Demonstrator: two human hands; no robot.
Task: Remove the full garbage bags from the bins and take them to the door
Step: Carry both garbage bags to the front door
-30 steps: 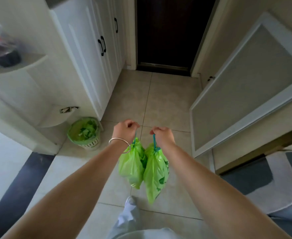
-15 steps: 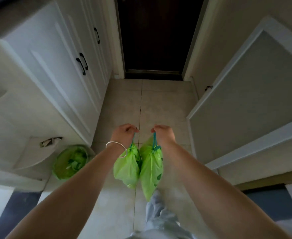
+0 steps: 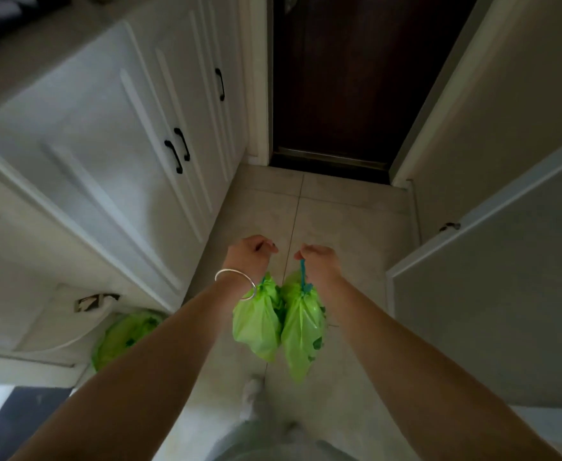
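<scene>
Two tied green garbage bags hang side by side above the tiled floor. My left hand [image 3: 248, 256], with a silver bangle on the wrist, is closed on the drawstring of the left garbage bag [image 3: 256, 322]. My right hand [image 3: 319, 261] grips the teal drawstring of the right garbage bag [image 3: 301, 337]. A dark brown door [image 3: 349, 78] stands shut straight ahead at the end of the short hallway. A small bin [image 3: 123, 337] lined with a green bag sits on the floor at the lower left, partly hidden by my left arm.
White cabinets [image 3: 123, 134] with black handles line the left side. An open white-framed door panel [image 3: 492, 277] juts in from the right. Beige floor tiles [image 3: 339, 221] lie between them up to the door. My foot [image 3: 251, 394] shows below the bags.
I have walked forward with both bags: the dark door and cabinets are closer, and the bin has slid back to the lower left behind my arm.
</scene>
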